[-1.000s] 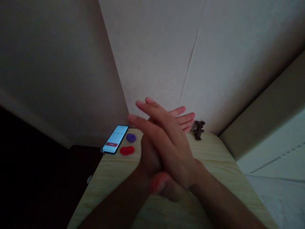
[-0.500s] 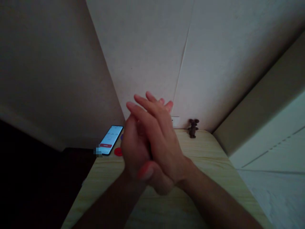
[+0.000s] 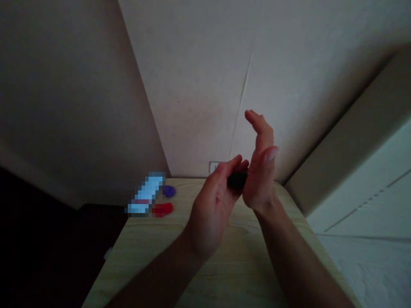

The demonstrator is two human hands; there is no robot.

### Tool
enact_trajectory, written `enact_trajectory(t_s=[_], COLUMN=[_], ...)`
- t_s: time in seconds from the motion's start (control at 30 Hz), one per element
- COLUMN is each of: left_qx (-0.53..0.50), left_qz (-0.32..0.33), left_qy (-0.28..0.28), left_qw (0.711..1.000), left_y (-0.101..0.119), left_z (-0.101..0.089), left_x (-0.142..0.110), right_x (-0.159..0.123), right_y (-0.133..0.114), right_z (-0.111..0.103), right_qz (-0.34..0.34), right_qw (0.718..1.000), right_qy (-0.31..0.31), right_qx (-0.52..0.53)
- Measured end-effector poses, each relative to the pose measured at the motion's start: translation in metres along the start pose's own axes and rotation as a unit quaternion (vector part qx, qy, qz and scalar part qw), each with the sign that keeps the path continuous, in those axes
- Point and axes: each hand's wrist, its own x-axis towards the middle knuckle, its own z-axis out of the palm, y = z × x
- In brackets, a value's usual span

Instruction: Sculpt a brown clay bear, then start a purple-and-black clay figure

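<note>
Here, above a wooden table (image 3: 231, 265), a dark lump (image 3: 236, 180) sits between the left hand (image 3: 208, 214), fingers loosely extended, and the right hand (image 3: 261, 175), fingers open and bent upward. At the table's far left, a phone's (image 3: 147, 192) screen is pixelated, unreadable.

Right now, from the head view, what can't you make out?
Head view, dark lump: right end, hidden by the right hand.
Head view, phone: screen text, lost to pixelation.
Head view, red piece: left end, same pixelation.
Head view, wall plate: right part, behind the left hand.
Head view, right forearm: cut off by bottom edge.
</note>
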Motion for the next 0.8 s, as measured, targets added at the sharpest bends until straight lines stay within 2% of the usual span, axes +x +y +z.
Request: enact_trajectory(t_s=[0.1, 0.17, 0.3, 0.4, 0.5, 0.57, 0.67, 0.8], left_qx=[-0.009, 0.024, 0.086, 0.086, 0.069, 0.059, 0.053, 0.07], left_qz=[-0.028, -0.038, -0.016, 0.015, 0.026, 0.023, 0.03, 0.045], left_qy=[-0.009, -0.01, -0.012, -0.003, -0.006, -0.029, -0.051, -0.028], left_qw=[1.0, 0.999, 0.996, 0.996, 0.997, 0.998, 0.997, 0.996], left_y=[-0.001, 0.0, 0.006, 0.014, 0.021, 0.024, 0.026, 0.025], left_z=[-0.005, -0.009, -0.013, -0.015, -0.019, -0.021, -0.025, -0.025], left_x=[0.001, 0.002, 0.005, 0.009, 0.014, 0.016, 0.017, 0.018], right_x=[0.003, 0.004, 0.007, 0.012, 0.018, 0.021, 0.024, 0.025], right_y=[0.013, 0.016, 0.015, 0.012, 0.007, 0.002, -0.003, -0.004], right_z=[-0.002, -0.003, -0.008, -0.017, -0.029, -0.035, -0.039, -0.037], right_qz=[0.026, 0.038, 0.089, 0.147, 0.194, 0.208, 0.187, 0.151], right_qw=[0.998, 0.996, 0.989, 0.976, 0.945, 0.931, 0.931, 0.937], right_qy=[0.052, 0.079, 0.095, 0.047, -0.053, -0.117, -0.174, -0.185], right_qx=[0.007, 0.029, 0.071, 0.156, 0.257, 0.275, 0.26, 0.256])
